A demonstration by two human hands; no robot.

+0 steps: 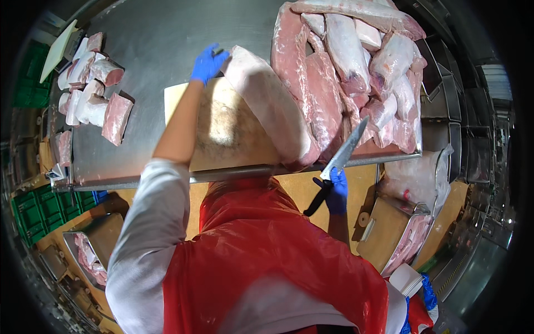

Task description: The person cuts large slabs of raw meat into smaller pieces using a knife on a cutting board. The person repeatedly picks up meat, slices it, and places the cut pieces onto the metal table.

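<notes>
My left hand (207, 65), in a blue glove, reaches to the far end of a long pale slab of raw meat (267, 106), its fingers apart at that end. The slab lies diagonally over the right part of a worn cream cutting board (211, 133). My right hand (335, 192), also gloved in blue, grips a black-handled knife (347, 147) at the front edge of the steel table (167, 44), blade angled up and away from me. Right of the slab is a heap of large pink and white meat pieces (350, 67).
Several cut meat blocks (117, 117) lie on the table's left side. A bin of meat (92, 256) stands below left, near green crates (36, 214). Below right are a plastic-covered container (414, 178) and another meat bin (406, 242). Steel bins (445, 106) line the far right.
</notes>
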